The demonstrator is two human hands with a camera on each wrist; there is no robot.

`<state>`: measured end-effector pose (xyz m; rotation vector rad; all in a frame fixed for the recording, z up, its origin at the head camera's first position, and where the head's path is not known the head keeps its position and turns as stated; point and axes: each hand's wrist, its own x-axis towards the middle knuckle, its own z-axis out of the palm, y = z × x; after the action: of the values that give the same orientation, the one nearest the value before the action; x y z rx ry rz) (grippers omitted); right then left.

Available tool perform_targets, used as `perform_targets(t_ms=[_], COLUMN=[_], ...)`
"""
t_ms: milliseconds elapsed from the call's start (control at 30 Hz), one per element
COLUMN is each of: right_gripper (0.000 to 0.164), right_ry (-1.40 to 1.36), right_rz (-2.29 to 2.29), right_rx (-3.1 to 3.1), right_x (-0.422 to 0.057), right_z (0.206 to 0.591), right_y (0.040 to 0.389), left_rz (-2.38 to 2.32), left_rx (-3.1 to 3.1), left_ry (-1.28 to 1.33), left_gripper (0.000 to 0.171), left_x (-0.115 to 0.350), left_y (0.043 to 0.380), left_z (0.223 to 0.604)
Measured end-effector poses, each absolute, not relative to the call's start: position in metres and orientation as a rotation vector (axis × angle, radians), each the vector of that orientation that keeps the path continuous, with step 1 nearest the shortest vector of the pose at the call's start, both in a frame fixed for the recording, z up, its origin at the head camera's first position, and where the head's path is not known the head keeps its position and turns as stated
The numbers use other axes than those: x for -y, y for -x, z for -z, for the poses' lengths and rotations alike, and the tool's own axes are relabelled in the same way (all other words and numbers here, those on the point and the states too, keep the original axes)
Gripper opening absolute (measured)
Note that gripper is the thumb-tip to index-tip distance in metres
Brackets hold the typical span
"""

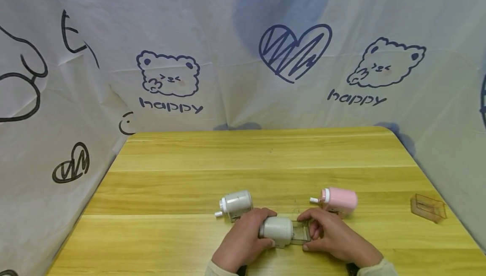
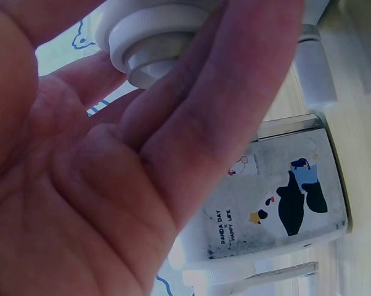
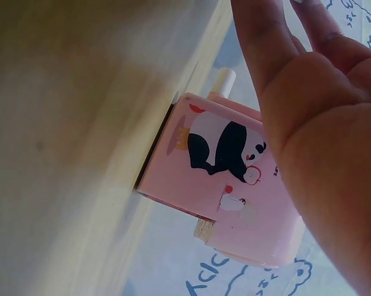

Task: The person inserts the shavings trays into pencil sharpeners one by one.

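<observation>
My left hand (image 1: 244,236) grips a pale grey crank pencil sharpener (image 1: 278,230) from its left side, low over the front of the table. In the left wrist view the round white end (image 2: 154,37) of this sharpener shows behind the fingers. At its right end, a clear smoky shavings drawer (image 1: 301,232) sticks out, and my right hand (image 1: 334,236) pinches it between thumb and fingers. A second grey sharpener (image 1: 238,202), panda-printed in the left wrist view, stands just behind my left hand. Behind my right hand stands a pink panda sharpener (image 3: 235,172).
A brownish see-through drawer (image 1: 428,208) lies by itself near the right edge of the wooden table (image 1: 265,153). White cloth (image 1: 228,82) with bear and heart drawings hangs behind the table and along its sides.
</observation>
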<state>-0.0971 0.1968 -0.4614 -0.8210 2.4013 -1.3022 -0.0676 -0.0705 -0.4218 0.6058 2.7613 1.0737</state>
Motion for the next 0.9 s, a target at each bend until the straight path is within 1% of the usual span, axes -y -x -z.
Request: perform_targets(t_ms=[900], right_gripper=[0.055], right_ry=[0.807], right_rz=[1.268], right_rx=[-2.363], right_x=[-0.1947], right_z=[0.4607], right_y=[0.0967], left_rz=[-1.082], left_rx=[-2.745], left_ry=[-0.599], left_gripper=[0.049], left_x=[0.0701], left_y=[0.0679], left_z=[0.4215])
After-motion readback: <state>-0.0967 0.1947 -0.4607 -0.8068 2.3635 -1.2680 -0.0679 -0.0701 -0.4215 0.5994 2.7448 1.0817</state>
